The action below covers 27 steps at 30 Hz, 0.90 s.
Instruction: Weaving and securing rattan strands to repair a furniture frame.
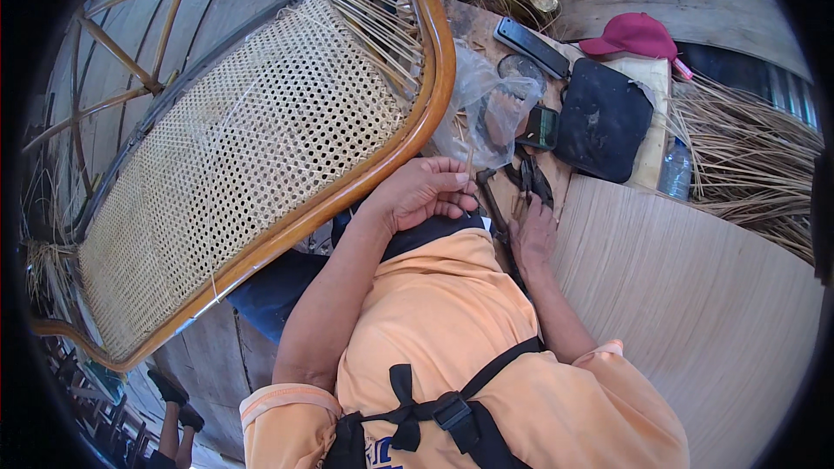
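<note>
Now, left hand: the left hand (430, 193) is sitting in front of the body, thumb and fingers pinching a thin, light-brown strip (470, 161) that is standing nearly upright.
Right hand: over on the other side, the right hand (532, 234) is lying low, fingertips touching the dark, two-handled metal pliers (529, 177); whether it is gripping them, I cannot tell.
Pliers' spot: they are lying between the left hand and the pale, smooth wooden board (686, 269), with a dark, slender rod-like tool (493, 201) resting just beside them.
Cane panel: a cream, open-weave cane panel (252, 113) is filling the left side, and a glossy, curving brown wooden frame (443, 52) is running along its near edge, close to the left hand.
Loose ends: pale strands (369, 0) are fanning out at the panel's upper end.
Beyond the hands: a clear, crumpled plastic bag (495, 113) is lying near a black, flat, rounded-square pad (605, 120).
Far right: a dark-red cloth cap (632, 36) is resting above a clear plastic bottle (675, 170), while long, tan cane strands (747, 156) are spreading beside the bottle.
</note>
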Each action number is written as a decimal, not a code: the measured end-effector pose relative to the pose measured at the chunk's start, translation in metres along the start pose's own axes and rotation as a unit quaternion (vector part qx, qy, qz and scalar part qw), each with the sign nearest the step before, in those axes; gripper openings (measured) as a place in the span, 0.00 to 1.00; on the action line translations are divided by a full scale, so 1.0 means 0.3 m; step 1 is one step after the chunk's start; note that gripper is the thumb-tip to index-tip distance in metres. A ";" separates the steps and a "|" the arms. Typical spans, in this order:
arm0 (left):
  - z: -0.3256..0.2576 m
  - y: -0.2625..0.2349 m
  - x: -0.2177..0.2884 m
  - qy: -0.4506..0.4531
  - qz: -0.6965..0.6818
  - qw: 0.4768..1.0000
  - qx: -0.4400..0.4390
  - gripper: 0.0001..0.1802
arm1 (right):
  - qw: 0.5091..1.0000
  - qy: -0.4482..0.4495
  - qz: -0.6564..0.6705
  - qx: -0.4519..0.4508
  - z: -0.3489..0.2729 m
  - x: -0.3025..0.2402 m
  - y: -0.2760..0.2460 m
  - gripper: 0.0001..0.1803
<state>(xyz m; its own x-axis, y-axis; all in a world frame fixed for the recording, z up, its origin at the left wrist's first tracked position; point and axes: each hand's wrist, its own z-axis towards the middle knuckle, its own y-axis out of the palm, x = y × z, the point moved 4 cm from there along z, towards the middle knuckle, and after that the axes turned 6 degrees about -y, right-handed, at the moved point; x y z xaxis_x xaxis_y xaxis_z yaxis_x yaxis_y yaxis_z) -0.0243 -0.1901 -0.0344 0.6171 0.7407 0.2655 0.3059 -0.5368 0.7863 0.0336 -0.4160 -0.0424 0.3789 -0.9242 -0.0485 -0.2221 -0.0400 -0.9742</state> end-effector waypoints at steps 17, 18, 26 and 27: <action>0.005 0.002 0.003 0.006 -0.006 1.000 -0.008 0.07 | 0.990 0.029 0.137 0.033 0.133 0.200 0.015 0.21; 0.003 0.002 0.003 0.007 -0.008 1.000 -0.004 0.06 | 0.991 0.019 0.135 0.016 0.129 0.182 0.007 0.21; 0.000 -0.010 0.002 0.010 -0.010 1.000 0.013 0.07 | 0.989 -0.031 0.049 0.136 0.091 0.104 -0.024 0.22; 0.002 -0.004 0.002 0.013 -0.011 1.000 0.010 0.08 | 0.990 0.009 0.117 0.081 0.069 0.100 -0.007 0.21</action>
<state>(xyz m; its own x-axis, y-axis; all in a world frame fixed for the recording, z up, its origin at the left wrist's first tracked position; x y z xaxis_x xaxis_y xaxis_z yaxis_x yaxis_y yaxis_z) -0.0239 -0.1893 -0.0355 0.5905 0.7631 0.2628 0.3338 -0.5274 0.7813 0.0639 -0.4358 -0.0464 0.3169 -0.9081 -0.2738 -0.1550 0.2352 -0.9595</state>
